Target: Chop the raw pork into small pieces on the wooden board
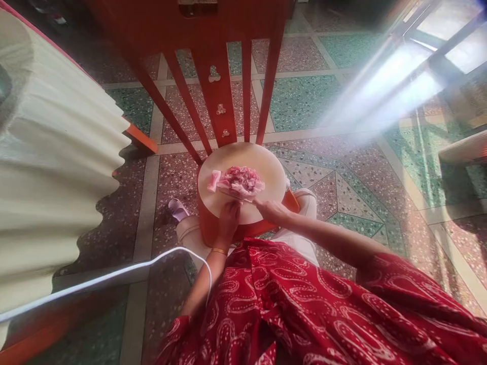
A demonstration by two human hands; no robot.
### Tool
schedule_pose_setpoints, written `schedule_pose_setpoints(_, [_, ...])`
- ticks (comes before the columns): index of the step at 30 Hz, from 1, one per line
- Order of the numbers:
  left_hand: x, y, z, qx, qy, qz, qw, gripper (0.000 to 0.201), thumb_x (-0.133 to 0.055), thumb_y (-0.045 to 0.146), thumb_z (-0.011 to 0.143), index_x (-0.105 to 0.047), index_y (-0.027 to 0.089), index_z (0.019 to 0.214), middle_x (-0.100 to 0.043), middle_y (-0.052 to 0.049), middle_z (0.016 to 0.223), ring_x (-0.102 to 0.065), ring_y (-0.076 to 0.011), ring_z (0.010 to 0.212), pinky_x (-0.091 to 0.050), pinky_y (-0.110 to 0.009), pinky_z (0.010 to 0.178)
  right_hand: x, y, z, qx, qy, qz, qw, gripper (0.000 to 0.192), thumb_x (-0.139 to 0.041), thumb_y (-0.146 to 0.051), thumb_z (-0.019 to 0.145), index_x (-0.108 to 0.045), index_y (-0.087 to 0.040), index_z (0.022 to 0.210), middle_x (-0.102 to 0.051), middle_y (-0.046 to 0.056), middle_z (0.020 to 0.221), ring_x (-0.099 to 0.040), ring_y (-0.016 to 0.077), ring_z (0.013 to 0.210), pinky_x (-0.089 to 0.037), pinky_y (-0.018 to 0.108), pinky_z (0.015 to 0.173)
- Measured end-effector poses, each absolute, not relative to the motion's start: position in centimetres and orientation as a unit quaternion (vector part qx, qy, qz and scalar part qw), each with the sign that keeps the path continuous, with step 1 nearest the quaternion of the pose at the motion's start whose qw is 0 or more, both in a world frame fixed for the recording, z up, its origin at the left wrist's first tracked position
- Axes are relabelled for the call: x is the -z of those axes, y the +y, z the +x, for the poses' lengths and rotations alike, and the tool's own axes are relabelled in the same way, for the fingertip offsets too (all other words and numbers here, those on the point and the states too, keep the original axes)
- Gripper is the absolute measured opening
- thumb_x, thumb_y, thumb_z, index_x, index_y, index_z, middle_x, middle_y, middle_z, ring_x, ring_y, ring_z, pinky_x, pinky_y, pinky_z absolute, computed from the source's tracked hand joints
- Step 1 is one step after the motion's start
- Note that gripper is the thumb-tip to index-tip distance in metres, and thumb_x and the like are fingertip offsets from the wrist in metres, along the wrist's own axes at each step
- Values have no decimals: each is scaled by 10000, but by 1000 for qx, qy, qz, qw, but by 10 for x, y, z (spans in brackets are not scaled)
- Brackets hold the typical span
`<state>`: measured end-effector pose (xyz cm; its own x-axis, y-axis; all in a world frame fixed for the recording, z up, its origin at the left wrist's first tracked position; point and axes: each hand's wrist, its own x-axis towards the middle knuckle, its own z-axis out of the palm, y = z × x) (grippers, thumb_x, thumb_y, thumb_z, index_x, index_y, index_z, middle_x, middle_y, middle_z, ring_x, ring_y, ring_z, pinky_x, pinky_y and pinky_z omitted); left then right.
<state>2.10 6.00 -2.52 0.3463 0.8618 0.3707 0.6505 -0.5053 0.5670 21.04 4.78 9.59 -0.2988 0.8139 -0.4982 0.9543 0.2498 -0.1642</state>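
Observation:
A mound of crinkled pink and dark-red pieces (pixel 243 181) lies on the round cream seat (pixel 262 157) of a chair; its kind is hard to make out. A separate small pink piece (pixel 214 180) sits at its left side. My left hand (pixel 229 217) is closed at the near edge of the mound, fingertips up against it. From the right, my right hand (pixel 271 211) reaches in with curled fingers, its fingertips at the mound's near right edge. What either hand pinches is hidden or too small to tell.
The chair's red slatted back (pixel 213 96) rises beyond the seat. A cream scalloped tablecloth (pixel 61 147) hangs at left. One white cable (pixel 125 271) crosses the lower left to my left arm. A lilac shoe (pixel 177 209) is on the patterned floor. Bright light falls at upper right.

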Motion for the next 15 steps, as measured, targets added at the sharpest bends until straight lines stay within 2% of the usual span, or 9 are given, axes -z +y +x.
schedule_pose_setpoints(4, [37, 64, 22, -326, 483, 803, 128, 200, -437, 220, 911, -617, 164, 980, -646, -107, 951, -567, -229, 948, -466, -395, 861, -94, 37, 210, 237, 760, 575, 188, 384, -357, -148, 903, -422, -169, 1281, -661, 90, 782, -635, 189, 685, -384, 239, 548])
schedule_pose_setpoints(8, [44, 63, 23, -325, 488, 800, 125, 202, -441, 219, 907, -620, 163, 982, -646, -112, 924, -571, -235, 932, -472, -391, 828, -87, 51, 195, 251, 753, 573, 204, 316, -337, -166, 914, -437, -157, 1214, -665, 94, 784, -651, 223, 715, -434, 272, 561])
schedule_pose_setpoints(13, [48, 63, 23, -309, 504, 797, 127, 168, -470, 198, 885, -623, 157, 941, -642, -113, 895, -576, -236, 901, -469, -395, 816, -76, 89, 158, 248, 796, 535, 136, 332, -346, -179, 919, -445, -128, 1232, -659, 161, 982, -648, 233, 851, -481, 311, 686])
schedule_pose_setpoints(15, [48, 63, 23, -307, 506, 796, 125, 157, -474, 190, 880, -622, 161, 922, -640, -108, 883, -577, -232, 887, -468, -394, 807, -77, 93, 157, 254, 802, 527, 118, 352, -363, -184, 917, -441, -123, 1256, -657, 163, 997, -646, 232, 866, -481, 312, 697])
